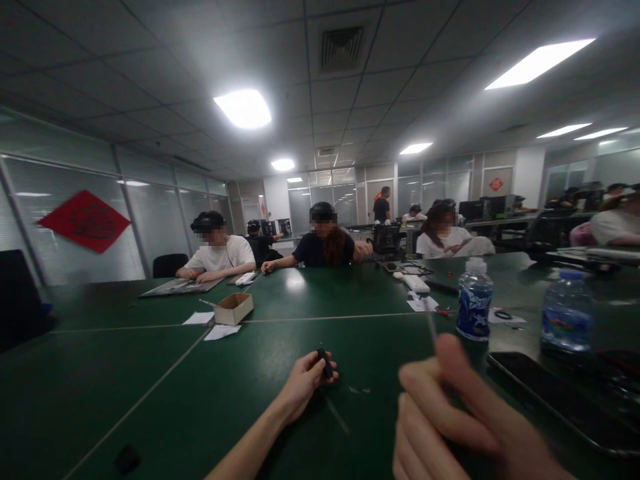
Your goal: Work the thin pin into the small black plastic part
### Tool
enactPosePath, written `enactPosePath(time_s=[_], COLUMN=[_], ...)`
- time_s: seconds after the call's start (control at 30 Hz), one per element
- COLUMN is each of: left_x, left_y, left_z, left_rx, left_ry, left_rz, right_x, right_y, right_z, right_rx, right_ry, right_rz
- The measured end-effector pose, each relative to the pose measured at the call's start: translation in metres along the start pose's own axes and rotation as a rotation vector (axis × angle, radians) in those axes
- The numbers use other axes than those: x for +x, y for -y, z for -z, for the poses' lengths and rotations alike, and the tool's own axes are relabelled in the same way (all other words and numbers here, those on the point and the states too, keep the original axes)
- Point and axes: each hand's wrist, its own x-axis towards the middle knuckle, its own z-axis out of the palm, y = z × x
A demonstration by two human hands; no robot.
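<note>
Black piece: sits in the left hand, at the middle of the green table; resting on the surface or lifted above, cannot tell which. Across the table, pale seams and a soft gleam of light. Toward the right, a blue-labelled bottle with a pale cap and a clear, blue-capped bottle. Farther off to the left, an open cardboard box beside white paper.

Right hand: close to the camera, blurred, thumb against forefinger, pinching a thin stick pointing upward. Left hand: fingers curled round the black piece, gripping firmly from the sides. To the right of the right hand, a dark phone, lying flat.

As for the piece: small, oblong, plain black, dull rather than shiny, tilted with the upper end leaning left; finer detail too small to read. At lower left, a dark lump. Smallest of all, pale bits just beyond the left fingertips.
</note>
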Motion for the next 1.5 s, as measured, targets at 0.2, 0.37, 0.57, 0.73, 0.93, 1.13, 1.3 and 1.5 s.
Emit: enactPosePath(time_s=[0.2,0.37,0.57,0.73,0.93,1.13,1.3,1.5], left_x=[0.001,0.002,0.002,0.000,-0.001,-0.001,-0.002,-0.002], left_y=[0.001,0.003,0.001,0.000,0.000,-0.001,-0.001,0.000], left_z=[0.002,0.004,0.000,-0.001,0.000,0.001,0.001,0.002], left_rx=[-0.012,-0.034,-0.071,-0.043,-0.002,0.024,0.071,0.114], left_ry=[0.049,0.059,0.010,0.005,0.015,0.041,0.045,0.059], left_rz=[-0.009,0.016,-0.007,-0.026,-0.037,-0.064,-0.063,-0.063], right_x=[0.050,0.046,0.044,0.046,0.045,0.044,0.043,0.043], right_y=[0.028,-0.023,-0.043,-0.041,-0.044,-0.045,-0.044,-0.041], right_z=[0.028,0.080,0.087,0.082,0.084,0.084,0.084,0.082], right_rx=[-0.500,-1.259,-1.532,-1.644,-1.674,-1.674,-1.659,-1.652], right_ry=[-0.195,-0.420,-0.322,-0.284,-0.305,-0.305,-0.300,-0.199], right_rz=[-0.164,-0.272,-0.130,-0.126,-0.136,-0.114,-0.080,-0.065])
